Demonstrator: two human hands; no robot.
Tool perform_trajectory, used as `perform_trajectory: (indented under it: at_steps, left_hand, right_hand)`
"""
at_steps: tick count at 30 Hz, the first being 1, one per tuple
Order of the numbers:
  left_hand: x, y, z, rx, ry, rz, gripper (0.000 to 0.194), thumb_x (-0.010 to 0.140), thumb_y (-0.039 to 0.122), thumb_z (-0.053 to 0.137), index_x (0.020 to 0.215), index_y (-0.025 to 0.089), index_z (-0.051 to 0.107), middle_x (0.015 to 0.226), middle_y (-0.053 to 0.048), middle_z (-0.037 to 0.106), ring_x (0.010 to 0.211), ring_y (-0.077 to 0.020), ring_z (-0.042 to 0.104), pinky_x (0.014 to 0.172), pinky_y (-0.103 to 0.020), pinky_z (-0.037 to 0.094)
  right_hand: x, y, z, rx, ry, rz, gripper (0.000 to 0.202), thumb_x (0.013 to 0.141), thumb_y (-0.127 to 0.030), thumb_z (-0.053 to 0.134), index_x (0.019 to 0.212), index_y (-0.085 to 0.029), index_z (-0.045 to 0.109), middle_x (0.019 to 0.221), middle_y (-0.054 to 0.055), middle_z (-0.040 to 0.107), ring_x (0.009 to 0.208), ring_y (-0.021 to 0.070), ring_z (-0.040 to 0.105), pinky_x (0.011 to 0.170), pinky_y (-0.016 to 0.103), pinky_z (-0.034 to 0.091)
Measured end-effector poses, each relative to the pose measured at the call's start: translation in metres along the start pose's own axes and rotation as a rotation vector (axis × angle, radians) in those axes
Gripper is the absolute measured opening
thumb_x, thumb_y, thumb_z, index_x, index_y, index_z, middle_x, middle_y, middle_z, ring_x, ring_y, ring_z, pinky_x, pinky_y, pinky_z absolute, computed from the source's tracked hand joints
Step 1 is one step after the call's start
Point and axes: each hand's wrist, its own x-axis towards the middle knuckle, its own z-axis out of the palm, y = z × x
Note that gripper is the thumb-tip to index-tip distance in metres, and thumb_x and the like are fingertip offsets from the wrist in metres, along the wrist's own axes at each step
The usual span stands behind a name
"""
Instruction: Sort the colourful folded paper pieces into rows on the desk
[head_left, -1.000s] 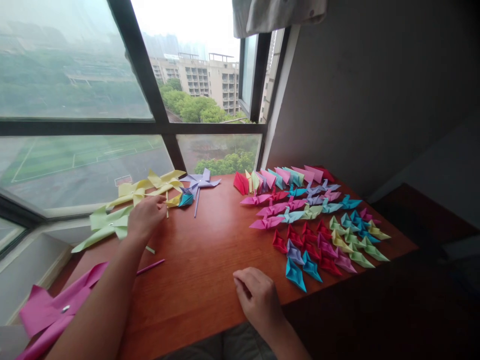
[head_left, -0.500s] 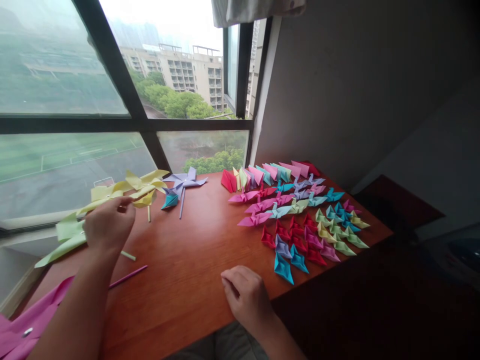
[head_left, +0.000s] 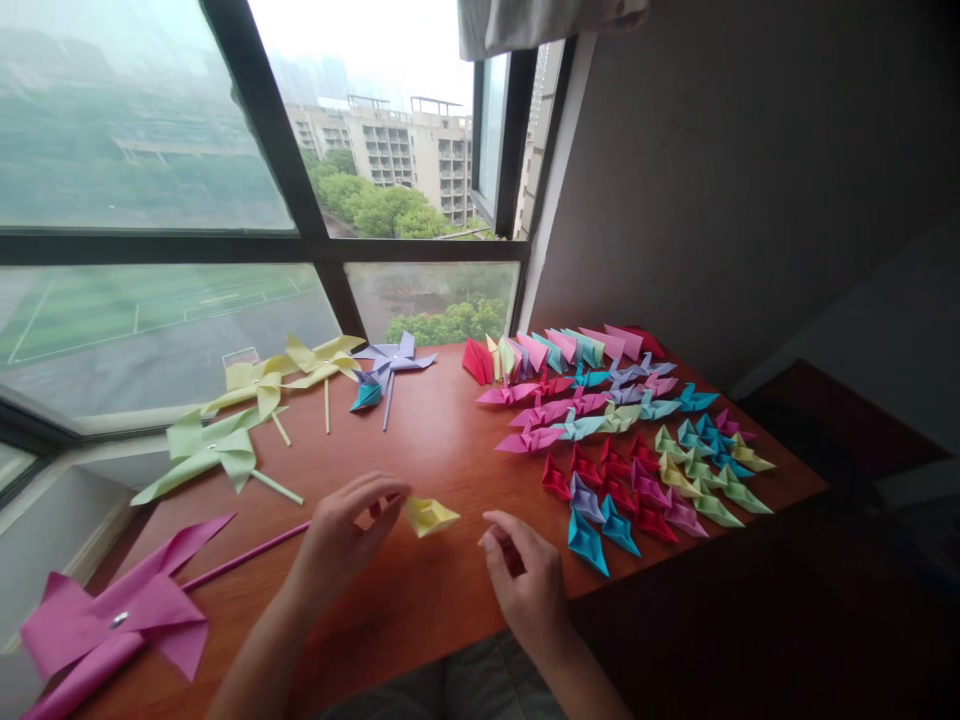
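A yellow paper boat (head_left: 431,517) is pinched at its left tip by my left hand (head_left: 352,525), above the middle of the brown table (head_left: 390,620). To the right of the boat, my right hand (head_left: 525,570) has its fingers curled and somewhat apart, with nothing seen between them. Rows of small folded boats in red (head_left: 615,483), blue (head_left: 586,542), green and yellow lie to the right of my right hand. Behind them stand folded paper cranes (head_left: 529,440) in pink, blue and green.
Paper pinwheels lie at the left: pink (head_left: 120,620), green (head_left: 214,450), yellow (head_left: 322,362) and purple (head_left: 394,358). A small teal folded piece (head_left: 366,396) is beside the purple one. Folded paper pieces (head_left: 592,345) line the back right, near the window and wall.
My left hand has come back from the yellow pinwheels toward the table's middle, bringing the yellow boat. My right hand has opened slightly. The view has turned a little left.
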Motion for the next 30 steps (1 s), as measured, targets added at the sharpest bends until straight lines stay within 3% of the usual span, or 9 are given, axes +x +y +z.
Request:
perform_trajectory:
  at_steps: [4, 9, 16, 20, 30]
  left_hand:
    - [-0.016, 0.011, 0.017, -0.107, -0.044, 0.033, 0.012, 0.091, 0.018, 0.057, 0.090, 0.020, 0.069, 0.085, -0.002, 0.072, 0.070, -0.0114, 0.064, 0.063, -0.019, 0.052]
    - [-0.025, 0.015, 0.028, -0.115, -0.039, 0.039, 0.013, 0.091, 0.015, 0.056, 0.091, 0.020, 0.068, 0.086, -0.002, 0.071, 0.073, -0.0118, 0.065, 0.065, -0.020, 0.051]
    - [-0.028, 0.011, 0.026, -0.109, 0.030, 0.016, 0.012, 0.090, 0.015, 0.059, 0.090, 0.021, 0.069, 0.087, -0.001, 0.071, 0.073, -0.0119, 0.065, 0.064, -0.020, 0.051]
    - [-0.028, 0.011, 0.025, -0.120, 0.055, 0.032, 0.012, 0.089, 0.015, 0.059, 0.089, 0.021, 0.069, 0.087, -0.001, 0.072, 0.072, -0.0120, 0.065, 0.062, -0.020, 0.051]
    - [-0.027, 0.013, 0.025, -0.136, 0.050, 0.068, 0.012, 0.089, 0.013, 0.060, 0.091, 0.021, 0.069, 0.087, -0.001, 0.072, 0.069, -0.0107, 0.065, 0.061, -0.019, 0.052]
  right_hand:
    - [0.000, -0.002, -0.001, 0.004, -0.011, -0.032, 0.023, 0.094, -0.022, 0.054, 0.114, -0.021, 0.065, 0.084, 0.003, 0.070, 0.071, 0.0144, 0.067, 0.066, 0.023, 0.055]
    - [0.002, -0.004, 0.000, -0.045, -0.043, -0.115, 0.016, 0.094, -0.019, 0.053, 0.100, -0.021, 0.068, 0.086, 0.005, 0.070, 0.078, 0.0171, 0.068, 0.073, 0.026, 0.055]
    - [0.002, -0.001, 0.003, -0.061, -0.003, -0.083, 0.018, 0.092, -0.016, 0.055, 0.105, -0.020, 0.066, 0.087, 0.005, 0.069, 0.078, 0.0172, 0.066, 0.072, 0.027, 0.054]
    - [0.003, 0.000, 0.003, -0.045, -0.038, -0.098, 0.016, 0.092, -0.015, 0.054, 0.097, -0.021, 0.068, 0.085, 0.004, 0.069, 0.077, 0.0168, 0.065, 0.072, 0.026, 0.053]
    - [0.003, -0.001, 0.003, -0.033, -0.078, -0.089, 0.013, 0.093, -0.018, 0.056, 0.097, -0.021, 0.068, 0.085, 0.003, 0.069, 0.077, 0.0163, 0.064, 0.071, 0.026, 0.050]
